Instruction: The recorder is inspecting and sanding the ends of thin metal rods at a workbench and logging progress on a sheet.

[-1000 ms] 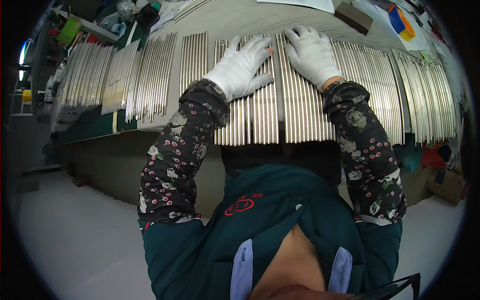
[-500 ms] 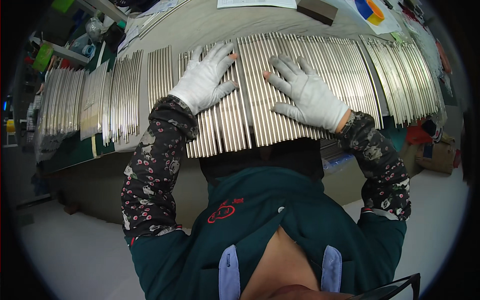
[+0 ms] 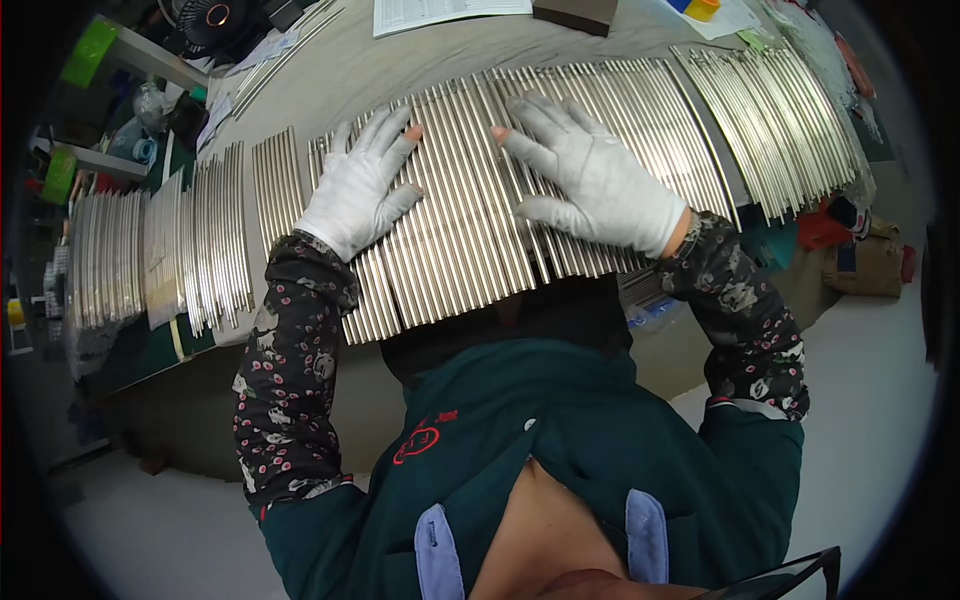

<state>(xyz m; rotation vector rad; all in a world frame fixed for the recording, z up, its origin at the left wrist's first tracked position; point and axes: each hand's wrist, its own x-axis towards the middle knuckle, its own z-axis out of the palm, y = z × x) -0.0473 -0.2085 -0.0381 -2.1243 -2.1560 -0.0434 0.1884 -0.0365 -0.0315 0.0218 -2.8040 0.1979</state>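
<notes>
Lying parallel, silver rods [image 3: 462,215] run beneath left hand [image 3: 355,195] and right hand [image 3: 600,188], both splayed wide

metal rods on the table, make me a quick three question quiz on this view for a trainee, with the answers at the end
1. Multiple choice: The left hand and the right hand lie over metal rods. What colour are the gloves?
a) black
b) white
c) blue

2. True or false: The left hand and the right hand are touching each other.

3. Fill in the blank: Seen from the person's side, the dark block lies to the ____ of the printed sheet.

Key: 1. b; 2. false, there is a gap between them; 3. right
</notes>
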